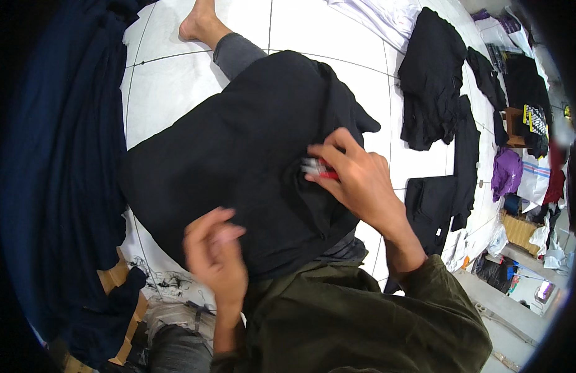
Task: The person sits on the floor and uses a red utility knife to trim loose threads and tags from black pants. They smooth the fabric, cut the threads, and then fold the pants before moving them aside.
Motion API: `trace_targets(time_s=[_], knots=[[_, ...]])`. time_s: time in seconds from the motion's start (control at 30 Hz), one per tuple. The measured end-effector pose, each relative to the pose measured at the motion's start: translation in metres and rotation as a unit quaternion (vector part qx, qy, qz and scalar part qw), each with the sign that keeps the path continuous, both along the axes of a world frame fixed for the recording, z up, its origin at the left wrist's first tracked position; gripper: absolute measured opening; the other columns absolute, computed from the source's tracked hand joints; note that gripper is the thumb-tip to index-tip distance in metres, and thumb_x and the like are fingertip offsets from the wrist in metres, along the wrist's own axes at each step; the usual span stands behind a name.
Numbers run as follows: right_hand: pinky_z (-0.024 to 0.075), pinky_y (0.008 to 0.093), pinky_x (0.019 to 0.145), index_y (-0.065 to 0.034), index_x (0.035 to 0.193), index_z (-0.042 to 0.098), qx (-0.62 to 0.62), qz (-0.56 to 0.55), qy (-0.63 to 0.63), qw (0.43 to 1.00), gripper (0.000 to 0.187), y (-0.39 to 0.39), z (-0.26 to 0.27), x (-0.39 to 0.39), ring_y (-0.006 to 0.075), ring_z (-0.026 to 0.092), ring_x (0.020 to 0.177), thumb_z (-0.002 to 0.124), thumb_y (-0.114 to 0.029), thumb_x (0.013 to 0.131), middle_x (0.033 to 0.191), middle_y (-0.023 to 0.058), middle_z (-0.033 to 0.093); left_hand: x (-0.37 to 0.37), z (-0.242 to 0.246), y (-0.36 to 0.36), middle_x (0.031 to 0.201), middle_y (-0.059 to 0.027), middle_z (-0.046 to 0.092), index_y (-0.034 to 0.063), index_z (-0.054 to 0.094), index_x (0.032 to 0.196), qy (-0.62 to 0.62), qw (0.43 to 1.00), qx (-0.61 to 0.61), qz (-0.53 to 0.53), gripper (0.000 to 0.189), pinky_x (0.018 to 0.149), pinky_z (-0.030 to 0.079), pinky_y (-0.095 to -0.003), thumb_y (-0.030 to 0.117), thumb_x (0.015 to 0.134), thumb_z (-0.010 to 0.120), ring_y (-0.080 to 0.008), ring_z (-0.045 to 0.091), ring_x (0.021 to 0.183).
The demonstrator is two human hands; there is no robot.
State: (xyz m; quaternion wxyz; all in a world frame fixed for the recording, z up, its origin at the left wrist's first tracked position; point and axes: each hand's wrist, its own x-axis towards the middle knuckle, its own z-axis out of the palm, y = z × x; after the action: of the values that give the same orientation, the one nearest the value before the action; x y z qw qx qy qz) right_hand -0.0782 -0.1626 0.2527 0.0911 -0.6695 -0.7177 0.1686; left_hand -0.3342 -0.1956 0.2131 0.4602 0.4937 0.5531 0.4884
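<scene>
A black cloth garment (213,163) lies spread across my lap. My right hand (358,172) is over its right part, closed around a small red-handled tool (321,169) with blurred, silvery metal ends, perhaps thread snips. Those ends are close to the cloth; whether they touch it I cannot tell. My left hand (216,254), blurred, is above the garment's lower edge with its fingers half curled and no object visible in it.
Dark blue cloth (68,186) hangs or lies along the left, above an opened cardboard box (129,326). Loose dark threads (169,280) litter the white tiles. On the right are black garments (430,79), a folded black stack (428,210) and a purple bag (506,172). White cloth (381,18) lies at the top.
</scene>
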Motion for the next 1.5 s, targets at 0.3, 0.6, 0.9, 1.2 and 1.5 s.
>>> trace_targets(time_s=[0.3,0.6,0.9,1.2,1.5], knots=[[0.0423,0.0267,0.062,-0.0048,0.085,0.053,0.167,-0.308,0.051,0.935,0.034,-0.134,0.009,0.103,0.0143,0.052,0.071,0.079,0.012,0.072,0.081,0.0034,0.054,0.042,-0.008,0.09,0.109,-0.012,0.075,-0.0011,0.069,0.127,0.044,0.986,-0.016,-0.163,0.027,0.075,0.055,-0.0283,0.005,0.1,0.068,-0.0158,0.07,0.084],[0.0422,0.0273,0.067,-0.0031,0.085,0.05,0.126,-0.469,0.097,0.869,0.033,-0.149,-0.054,0.122,0.0112,0.043,0.073,0.082,-0.006,0.09,0.075,0.0023,0.049,0.098,-0.015,0.071,0.102,-0.0119,0.062,0.0021,0.066,0.121,0.223,0.898,0.059,-0.376,0.045,0.087,0.049,-0.0437,0.027,0.088,0.085,-0.032,0.058,0.091],[0.0324,0.0211,0.048,0.0005,0.117,0.066,0.104,-0.535,0.419,0.726,0.035,-0.104,-0.053,0.136,0.0009,0.041,0.054,0.062,-0.034,0.11,0.092,0.0048,0.069,0.051,-0.013,0.071,0.146,-0.0199,0.061,-0.0037,0.058,0.141,0.19,0.967,0.113,-0.127,0.045,0.121,0.038,-0.0481,0.027,0.109,0.06,-0.0333,0.056,0.138],[0.0177,0.0229,0.042,-0.0042,0.096,0.07,-0.261,-0.338,0.568,0.703,0.058,-0.103,-0.129,0.15,0.0017,0.028,0.044,0.071,-0.062,0.098,0.062,-0.0104,0.045,-0.094,-0.096,-0.037,0.165,-0.0272,0.034,0.0013,0.024,0.166,0.224,0.93,-0.212,0.199,0.083,0.127,0.03,-0.055,0.059,0.11,0.045,-0.0396,0.031,0.155],[0.0238,0.0216,0.042,0.0009,0.084,0.064,-0.227,-0.212,0.564,0.765,0.079,-0.078,-0.02,0.125,0.0037,0.03,0.047,0.045,-0.072,0.106,0.105,0.0292,0.078,-0.165,-0.101,-0.09,0.154,-0.0168,0.049,0.0026,0.035,0.16,-0.242,0.884,-0.392,0.083,0.08,0.113,0.049,-0.0463,0.063,0.109,0.046,-0.0285,0.054,0.138]])
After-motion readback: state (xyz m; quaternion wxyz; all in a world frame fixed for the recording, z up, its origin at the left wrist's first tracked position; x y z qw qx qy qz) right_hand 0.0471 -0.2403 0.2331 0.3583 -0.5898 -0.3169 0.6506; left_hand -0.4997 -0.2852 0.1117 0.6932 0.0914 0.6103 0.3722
